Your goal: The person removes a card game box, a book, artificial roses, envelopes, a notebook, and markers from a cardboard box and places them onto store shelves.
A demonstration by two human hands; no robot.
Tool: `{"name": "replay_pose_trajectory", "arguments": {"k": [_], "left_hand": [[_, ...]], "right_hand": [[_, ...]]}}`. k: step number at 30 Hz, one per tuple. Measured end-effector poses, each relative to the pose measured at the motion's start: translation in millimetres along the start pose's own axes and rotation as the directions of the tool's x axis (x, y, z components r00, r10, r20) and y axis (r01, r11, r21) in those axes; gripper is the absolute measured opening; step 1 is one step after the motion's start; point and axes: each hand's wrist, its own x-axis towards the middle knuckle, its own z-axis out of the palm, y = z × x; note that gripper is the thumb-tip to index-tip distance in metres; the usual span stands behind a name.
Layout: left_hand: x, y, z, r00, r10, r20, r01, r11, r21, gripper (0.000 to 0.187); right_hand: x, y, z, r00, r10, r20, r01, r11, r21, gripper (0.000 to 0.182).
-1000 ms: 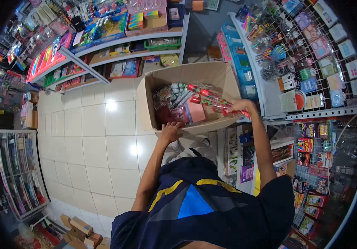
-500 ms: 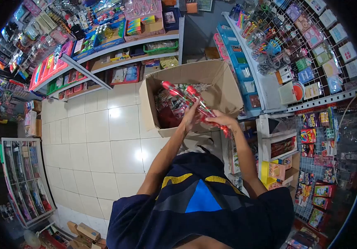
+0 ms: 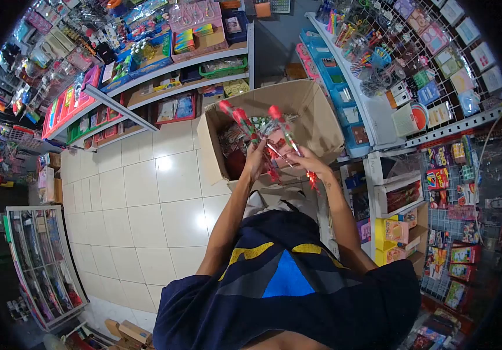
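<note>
Above an open cardboard box (image 3: 315, 116) I hold wrapped red roses, apparently artificial, in clear sleeves. My left hand (image 3: 255, 160) is closed around the stems of a pair of roses (image 3: 241, 118) that lean up and to the left. In my right hand (image 3: 309, 163), the fingers are closed on the lower stem of another rose (image 3: 275, 113), its head pointing away from me. Red trim hangs from the bottom ends of the sleeves. Small packaged goods (image 3: 234, 140) lie in the box below, partly covered by the roses; I cannot make out their kind.
A stocked shelf (image 3: 175, 61) stands beyond the box on the left. Blue bins (image 3: 339, 93) and a white shelf (image 3: 373, 116) border its right side. Hanging card games (image 3: 436, 178) are at far right. Tiled floor (image 3: 140, 204) stretches left; a glass case (image 3: 44, 262) stands there.
The roses, crossed and bunched together before, are now spread apart, with the left hand's pair and the right hand's rose separated. My left hand has shifted slightly left.
</note>
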Motion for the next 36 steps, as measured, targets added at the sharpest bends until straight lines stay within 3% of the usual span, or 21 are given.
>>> {"name": "replay_pose_trajectory", "arguments": {"k": [2, 5, 6, 9, 11, 13, 15, 16, 17, 19, 21, 22, 25, 26, 27, 29, 31, 33, 34, 35, 36], "left_hand": [[-4, 4, -2, 0.997, -0.011, 0.075, 0.008, 0.999, 0.033, 0.018], [-14, 3, 7, 0.98, -0.11, 0.165, 0.06, 0.958, 0.281, 0.02], [-15, 7, 8, 0.961, -0.196, 0.194, 0.081, 0.874, 0.479, 0.023], [-30, 13, 30, 0.928, -0.221, 0.301, 0.027, 0.843, 0.537, 0.026], [-29, 5, 30, 0.899, -0.312, 0.307, 0.191, 0.911, 0.366, 0.025], [-28, 2, 32, 0.896, -0.285, 0.34, 0.137, 0.906, 0.4, 0.022], [-35, 22, 41, 0.86, -0.403, 0.313, 0.122, 0.758, 0.641, 0.024], [-36, 23, 44, 0.845, -0.436, 0.311, 0.159, 0.759, 0.632, 0.026], [-39, 11, 52, 0.872, -0.35, 0.342, 0.153, 0.859, 0.488, 0.027], [-22, -4, 39, 0.82, -0.485, 0.304, 0.182, 0.724, 0.665, 0.026], [-42, 9, 71, 0.777, -0.519, 0.356, 0.343, 0.823, 0.453, 0.026], [-17, -14, 49, 0.739, -0.543, 0.4, 0.196, 0.74, 0.643, 0.031], [-26, -16, 69, 0.777, -0.417, 0.471, 0.09, 0.814, 0.573, 0.032], [-15, -22, 58, 0.771, -0.456, 0.444, 0.093, 0.77, 0.631, 0.032], [-12, -19, 56, 0.773, -0.445, 0.453, 0.077, 0.774, 0.629, 0.032], [-8, -14, 55, 0.779, -0.419, 0.466, 0.051, 0.783, 0.619, 0.033], [-1, -16, 44, 0.82, -0.387, 0.422, 0.042, 0.775, 0.63, 0.033], [6, -16, 29, 0.827, -0.438, 0.354, 0.181, 0.801, 0.57, 0.032], [1, -6, 36, 0.845, -0.41, 0.344, 0.161, 0.807, 0.568, 0.031], [-5, 3, 39, 0.859, -0.401, 0.318, 0.178, 0.817, 0.549, 0.03], [-10, 10, 45, 0.889, -0.374, 0.264, 0.182, 0.817, 0.547, 0.029]], "right_hand": [[2, 2, -1, 0.975, -0.111, -0.192, 0.099, 0.993, -0.072, 0.028], [9, 0, -4, 0.973, -0.094, -0.213, 0.096, 0.995, 0.0, 0.028], [14, 1, -2, 0.965, -0.081, -0.251, 0.081, 0.997, -0.009, 0.027], [12, -14, 18, 0.932, -0.13, -0.339, 0.187, 0.972, 0.143, 0.027], [11, -17, 21, 0.929, -0.104, -0.356, 0.204, 0.945, 0.256, 0.027], [1, -21, 24, 0.92, -0.154, -0.359, 0.258, 0.93, 0.262, 0.026], [-2, -14, 19, 0.909, -0.14, -0.393, 0.251, 0.936, 0.247, 0.025], [-9, -9, 16, 0.942, -0.155, -0.297, 0.263, 0.89, 0.373, 0.025], [-10, 0, 9, 0.931, -0.106, -0.349, 0.22, 0.926, 0.307, 0.028], [-28, 2, 4, 0.943, -0.072, -0.326, 0.195, 0.911, 0.362, 0.03], [-39, 4, 7, 0.835, -0.064, -0.546, 0.305, 0.881, 0.362, 0.031], [-18, 55, -20, 0.797, 0.0, -0.603, 0.262, 0.901, 0.345, 0.034], [-68, 40, -28, 0.742, -0.138, -0.657, 0.564, 0.657, 0.5, 0.033], [-95, 29, -30, 0.672, -0.128, -0.73, 0.593, 0.683, 0.426, 0.03], [-114, 36, -45, 0.675, 0.037, -0.737, 0.48, 0.736, 0.477, 0.027], [-149, 41, -62, 0.529, -0.065, -0.846, 0.587, 0.748, 0.309, 0.029], [-190, 81, -104, 0.545, -0.098, -0.833, 0.576, 0.765, 0.287, 0.024], [-227, 90, -124, 0.258, 0.019, -0.966, 0.456, 0.879, 0.139, 0.026], [-239, 81, -125, 0.03, 0.088, -0.996, 0.557, 0.826, 0.09, 0.028], [-256, 86, -136, 0.035, 0.14, -0.99, 0.538, 0.832, 0.136, 0.03], [-271, 92, -151, -0.056, 0.141, -0.988, 0.493, 0.865, 0.096, 0.028]]}}
